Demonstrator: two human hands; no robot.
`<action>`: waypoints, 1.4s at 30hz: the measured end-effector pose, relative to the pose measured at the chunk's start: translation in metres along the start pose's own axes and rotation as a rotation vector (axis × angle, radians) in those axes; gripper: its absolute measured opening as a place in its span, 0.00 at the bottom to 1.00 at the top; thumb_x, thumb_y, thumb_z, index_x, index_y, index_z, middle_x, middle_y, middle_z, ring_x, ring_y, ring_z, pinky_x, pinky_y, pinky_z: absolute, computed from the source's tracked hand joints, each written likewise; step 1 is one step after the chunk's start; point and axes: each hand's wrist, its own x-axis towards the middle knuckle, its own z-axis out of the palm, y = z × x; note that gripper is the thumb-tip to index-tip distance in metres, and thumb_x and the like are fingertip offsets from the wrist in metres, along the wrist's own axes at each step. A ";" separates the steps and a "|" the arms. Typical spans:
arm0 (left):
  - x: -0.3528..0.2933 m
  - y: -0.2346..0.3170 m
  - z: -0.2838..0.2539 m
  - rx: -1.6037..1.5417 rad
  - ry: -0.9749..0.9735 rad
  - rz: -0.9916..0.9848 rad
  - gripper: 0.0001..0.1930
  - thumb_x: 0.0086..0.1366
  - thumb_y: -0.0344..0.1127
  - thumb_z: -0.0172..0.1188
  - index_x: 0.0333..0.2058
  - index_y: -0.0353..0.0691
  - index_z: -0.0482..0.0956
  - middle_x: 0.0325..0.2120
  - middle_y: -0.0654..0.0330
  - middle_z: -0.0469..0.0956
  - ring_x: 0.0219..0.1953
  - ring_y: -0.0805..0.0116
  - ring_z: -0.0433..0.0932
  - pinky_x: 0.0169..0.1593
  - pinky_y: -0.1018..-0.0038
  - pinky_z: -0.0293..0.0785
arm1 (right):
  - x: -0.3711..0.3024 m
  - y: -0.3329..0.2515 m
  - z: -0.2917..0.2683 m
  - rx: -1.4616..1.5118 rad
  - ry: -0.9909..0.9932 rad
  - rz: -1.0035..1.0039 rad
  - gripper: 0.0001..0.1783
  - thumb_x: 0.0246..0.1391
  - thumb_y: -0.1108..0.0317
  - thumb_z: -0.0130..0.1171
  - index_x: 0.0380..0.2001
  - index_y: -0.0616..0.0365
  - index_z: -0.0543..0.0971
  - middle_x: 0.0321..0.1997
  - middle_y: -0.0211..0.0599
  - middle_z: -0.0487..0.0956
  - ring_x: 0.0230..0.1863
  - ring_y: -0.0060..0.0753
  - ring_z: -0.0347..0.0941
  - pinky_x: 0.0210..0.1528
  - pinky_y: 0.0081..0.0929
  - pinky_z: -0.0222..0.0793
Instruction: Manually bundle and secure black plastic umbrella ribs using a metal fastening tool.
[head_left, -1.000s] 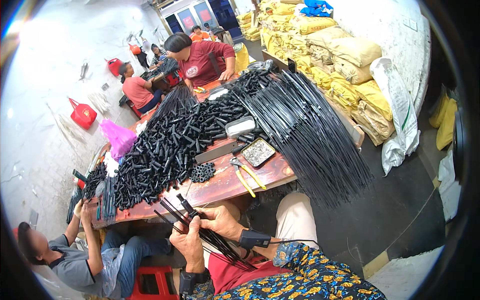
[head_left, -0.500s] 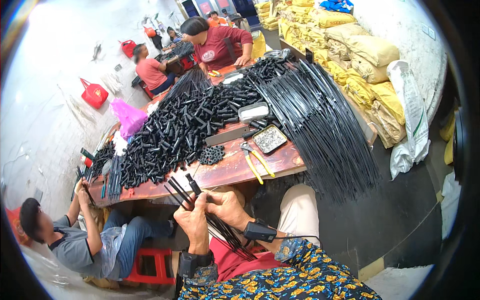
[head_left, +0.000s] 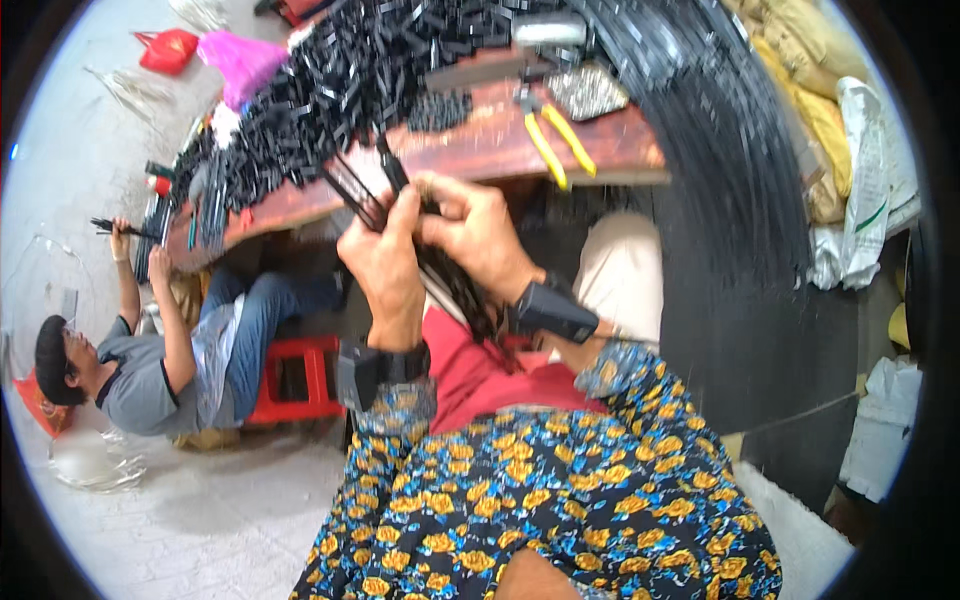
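Observation:
My left hand is closed around several thin black rods, whose upper ends stick out past the fingers. Their lower lengths trail down below my hands over a dark red cloth on my lap. A short black tubular handle rises from between my two hands, standing apart from the other rod ends. Against it and the bundle, my right hand is closed with thumb and fingers pinched together; its fingertips hide just what they grip. Both hands are above my lap, in front of the table edge.
A reddish table bears a heap of black tubular handles, yellow-handled pliers, a tray of small metal parts and long black rods overhanging its right end. At left, a co-worker sits near a red stool.
The view has tipped down, so the table and my hands sit higher in the picture. My hands keep nearly the same grip. The co-worker's one hand is now raised with dark rods.

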 end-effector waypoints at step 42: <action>-0.001 -0.011 -0.016 -0.237 -0.076 -0.151 0.06 0.64 0.31 0.61 0.35 0.34 0.79 0.29 0.63 0.79 0.29 0.77 0.76 0.34 0.80 0.71 | -0.009 -0.006 -0.015 0.182 -0.023 0.352 0.17 0.48 0.57 0.70 0.18 0.59 0.81 0.15 0.25 0.75 0.12 0.11 0.63 0.10 0.13 0.50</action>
